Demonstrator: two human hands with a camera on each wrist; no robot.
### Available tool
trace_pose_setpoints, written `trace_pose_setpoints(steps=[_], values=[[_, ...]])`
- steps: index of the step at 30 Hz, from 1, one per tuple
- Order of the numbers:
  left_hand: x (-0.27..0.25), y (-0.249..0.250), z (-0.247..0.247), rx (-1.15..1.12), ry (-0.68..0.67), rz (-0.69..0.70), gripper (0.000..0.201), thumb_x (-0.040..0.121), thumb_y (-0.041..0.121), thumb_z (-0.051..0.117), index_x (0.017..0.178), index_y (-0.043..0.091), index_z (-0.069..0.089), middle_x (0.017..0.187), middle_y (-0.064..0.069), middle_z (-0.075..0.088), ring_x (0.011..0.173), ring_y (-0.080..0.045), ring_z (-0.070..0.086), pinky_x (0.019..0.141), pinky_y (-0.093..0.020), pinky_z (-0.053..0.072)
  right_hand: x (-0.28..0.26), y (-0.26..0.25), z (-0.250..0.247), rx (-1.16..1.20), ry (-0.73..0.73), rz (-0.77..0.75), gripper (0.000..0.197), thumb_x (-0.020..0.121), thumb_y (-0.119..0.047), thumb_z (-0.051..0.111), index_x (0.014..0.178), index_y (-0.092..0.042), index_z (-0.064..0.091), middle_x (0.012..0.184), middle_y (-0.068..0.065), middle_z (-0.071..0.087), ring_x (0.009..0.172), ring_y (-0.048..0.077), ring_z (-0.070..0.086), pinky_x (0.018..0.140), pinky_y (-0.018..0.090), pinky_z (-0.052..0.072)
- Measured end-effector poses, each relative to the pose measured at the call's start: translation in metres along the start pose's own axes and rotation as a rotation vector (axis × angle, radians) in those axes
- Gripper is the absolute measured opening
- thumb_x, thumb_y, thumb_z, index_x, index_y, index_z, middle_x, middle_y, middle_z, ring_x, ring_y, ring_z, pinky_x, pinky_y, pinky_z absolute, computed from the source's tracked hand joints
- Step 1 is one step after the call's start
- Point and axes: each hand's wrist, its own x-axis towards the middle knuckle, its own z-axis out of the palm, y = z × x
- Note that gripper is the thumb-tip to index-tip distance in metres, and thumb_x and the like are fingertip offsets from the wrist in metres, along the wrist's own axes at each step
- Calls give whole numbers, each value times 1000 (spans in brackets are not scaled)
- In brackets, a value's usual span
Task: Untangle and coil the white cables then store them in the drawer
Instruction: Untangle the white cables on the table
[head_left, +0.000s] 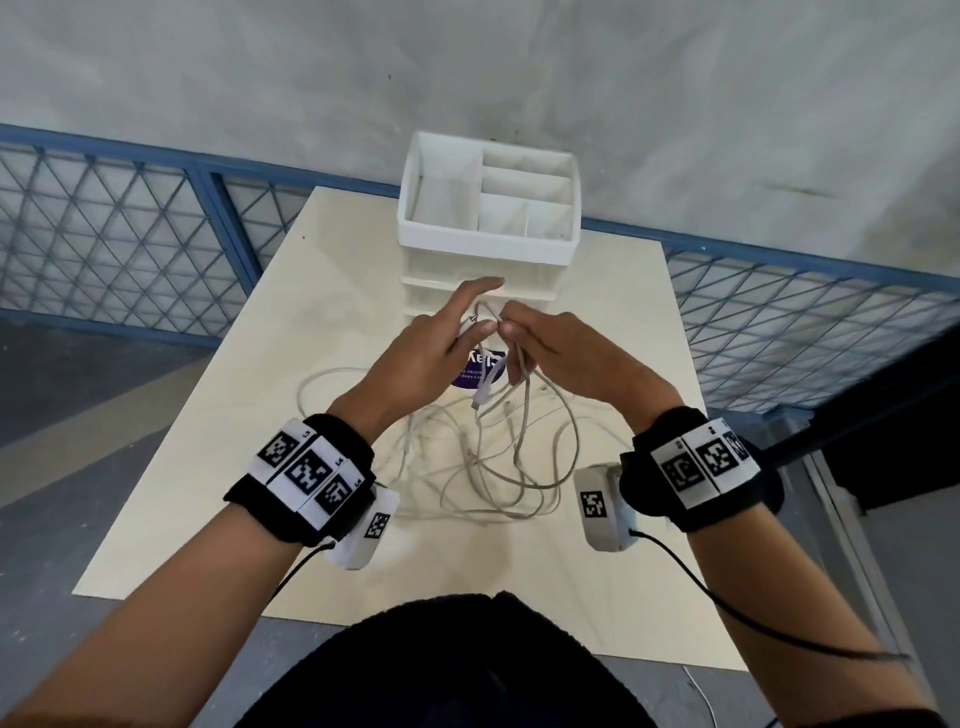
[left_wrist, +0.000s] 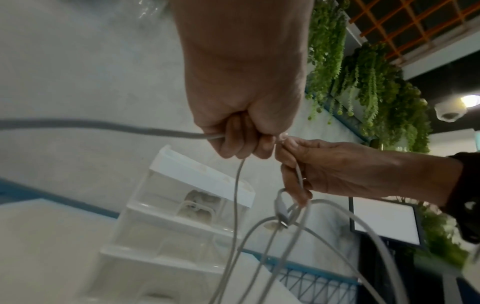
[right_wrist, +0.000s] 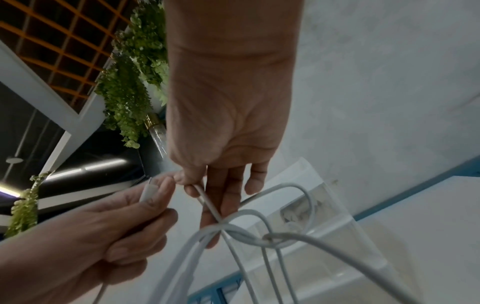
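Several white cables (head_left: 493, 462) lie tangled on the pale table (head_left: 208, 493), with strands lifted up to both hands. My left hand (head_left: 475, 325) grips a white plug end (right_wrist: 148, 191) and its cable (left_wrist: 182, 134), with the index finger stretched toward the drawer unit. My right hand (head_left: 511, 330) pinches another strand (right_wrist: 201, 190) between thumb and forefinger, just right of the left hand. Below the right fingers the strands cross in a knot (right_wrist: 233, 232). A loose plug (head_left: 480, 397) dangles under the hands. The white drawer unit (head_left: 485, 244) stands behind them with its drawers closed.
The unit's top tray (head_left: 566, 176) has several open compartments. A purple sticker (head_left: 475, 371) sits on the table under the hands. A blue mesh fence (head_left: 104, 234) runs behind the table. A dark block (head_left: 883, 441) stands off the right edge.
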Motion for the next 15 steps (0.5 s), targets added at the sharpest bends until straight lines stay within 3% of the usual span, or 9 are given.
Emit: trace_pose_setpoints(steps=[2, 5, 8, 11, 13, 15], values=[[0, -2, -2, 87, -11, 20, 24, 98, 39, 36, 115, 27, 48, 51, -2, 41, 49, -15, 36, 56, -30, 32, -2, 5, 3, -5, -23, 26, 21, 101, -28, 32, 82, -27, 41, 69, 0, 67, 73, 19, 63, 78, 33, 49], [-2, -2, -5, 250, 6, 54, 27, 98, 40, 33, 95, 19, 49, 64, -12, 58, 58, -25, 41, 58, -33, 35, -2, 21, 10, -118, -34, -1, 15, 98, -26, 42, 84, -22, 40, 70, -2, 61, 74, 19, 52, 69, 26, 40], [-7, 6, -8, 283, 48, 94, 18, 98, 33, 36, 94, 21, 48, 62, -6, 58, 58, -30, 45, 57, -34, 38, -1, 48, 17, -249, -12, -53, 15, 90, -14, 57, 79, -15, 47, 69, -10, 49, 69, 10, 40, 67, 20, 35], [-11, 18, -28, 143, 192, 128, 15, 90, 10, 40, 93, 20, 51, 52, 6, 44, 46, -20, 40, 54, -29, 34, -11, 83, 25, -286, -71, 77, 1, 85, -6, 62, 83, -6, 62, 79, -1, 61, 70, 13, 50, 72, 32, 46], [-9, 24, -49, 114, 288, 144, 14, 88, 12, 38, 90, 18, 50, 52, 6, 43, 47, -23, 38, 54, -30, 34, -22, 99, 33, -182, -59, 206, 3, 83, -5, 63, 85, -8, 63, 77, -5, 61, 71, 17, 54, 69, 31, 44], [-8, 27, -64, 147, 289, 139, 15, 94, 24, 37, 89, 16, 49, 54, 0, 45, 53, -28, 39, 57, -36, 39, -30, 103, 38, -62, 34, 258, 14, 82, -4, 64, 95, -10, 60, 82, -7, 61, 71, 18, 56, 65, 26, 42]])
